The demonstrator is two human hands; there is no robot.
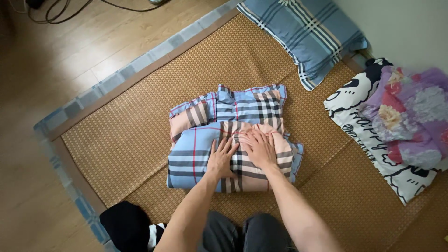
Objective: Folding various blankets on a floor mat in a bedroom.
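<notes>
Both palms flat, fingers spread, gripping nothing: left hand (221, 161) and right hand (259, 148) side by side atop folded quilt (233, 135), mid-mat (116, 140), long axis left-right, right hand reaching slightly further.

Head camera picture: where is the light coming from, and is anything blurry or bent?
Head view: a bright patch glares on the wooden floor upper left; the folded quilt under both hands looks sharp; the mat edges bow slightly, as through a wide lens.
</notes>
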